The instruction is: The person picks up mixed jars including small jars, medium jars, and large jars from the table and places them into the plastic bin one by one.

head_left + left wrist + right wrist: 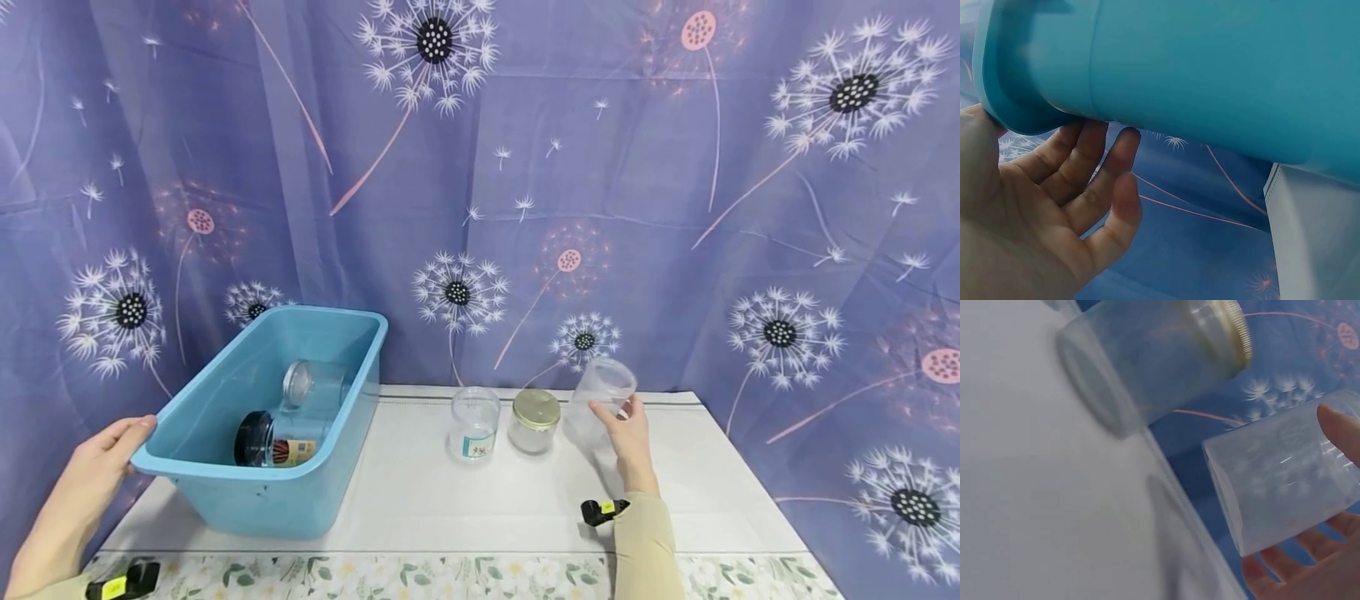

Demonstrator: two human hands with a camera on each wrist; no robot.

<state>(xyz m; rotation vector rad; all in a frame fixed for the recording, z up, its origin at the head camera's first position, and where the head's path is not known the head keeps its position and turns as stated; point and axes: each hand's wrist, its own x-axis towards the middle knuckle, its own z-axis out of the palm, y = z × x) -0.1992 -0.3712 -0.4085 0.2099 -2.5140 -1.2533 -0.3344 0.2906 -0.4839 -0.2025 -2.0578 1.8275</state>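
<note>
On the left, my left hand point(97, 467) grips the rim of a blue plastic bin point(352, 471) at its near left corner. The left wrist view shows its fingers point(1088, 150) curled under the rim, against the bin's outer wall. At the right, my right hand point(632, 437) holds a clear plastic jar point(600, 392), lidless and tilted. Thumb on one side and fingers on the other clasp the jar point(1279, 478) in the right wrist view. Beside it stands a clear jar with a gold lid point(536, 423).
A clear jar with a small green label point(474, 429) stands upright left of the gold-lidded one. Inside the bin lie a black-lidded jar point(255, 439) and another clear jar point(300, 383). A purple dandelion curtain point(525, 125) hangs behind the white-covered table point(450, 508).
</note>
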